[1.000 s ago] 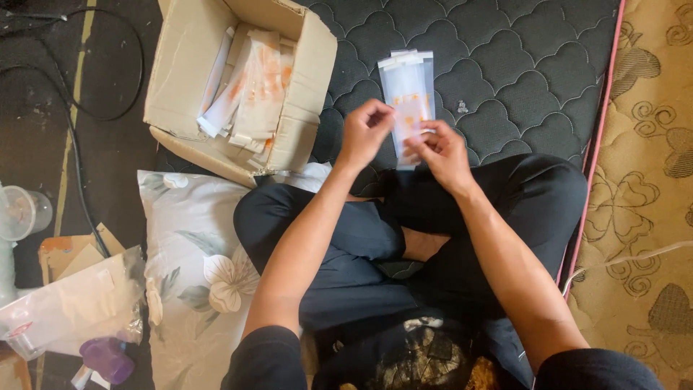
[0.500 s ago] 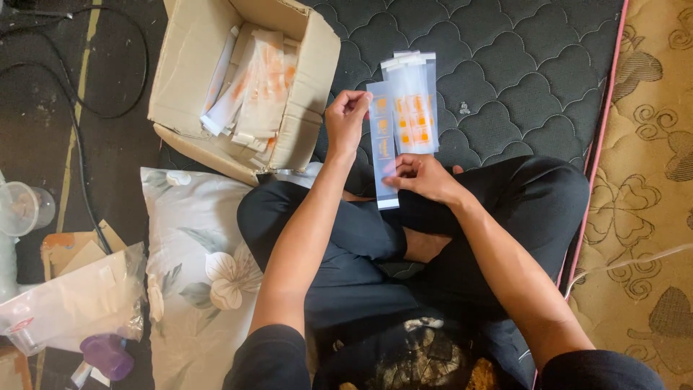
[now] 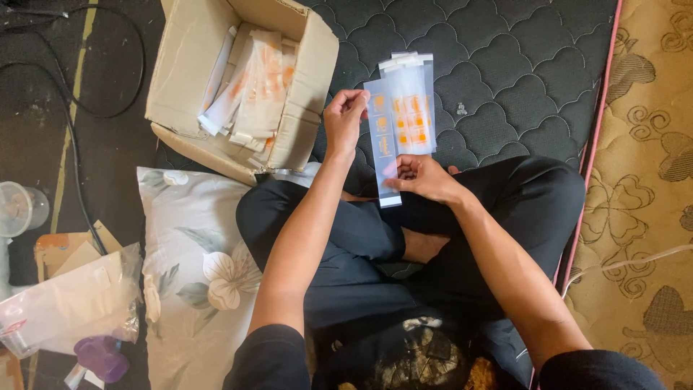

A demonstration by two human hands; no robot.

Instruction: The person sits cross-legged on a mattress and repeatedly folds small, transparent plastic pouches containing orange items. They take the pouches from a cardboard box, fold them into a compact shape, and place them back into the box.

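Since the earlier frames the two clear packets have been coming apart: a second ago they were sitting together as one stack between both hands, and now one is sliding down and to the left of the other. The left hand is pinching the upper edge of the lower packet between thumb and fingertips, just above the middle of the frame. The right hand is holding the bottom of both packets, its fingers curled and pressed against the plastic from the front. The upper packet is standing upright behind, its small orange pieces showing through the clear film, its white strip pointing toward the top of the frame. Both packets are hanging in the air over the person's crossed legs, in front of the dark quilted mattress.

In the upper left, a cardboard box is lying open, holding more packets of the same kind in a loose pile. Below it a flowered pillow is lying beside the person's left knee. At the lower left edge a clear plastic bag is resting near a small purple object, with a clear plastic cup above it. A patterned beige mat is running down the right side.
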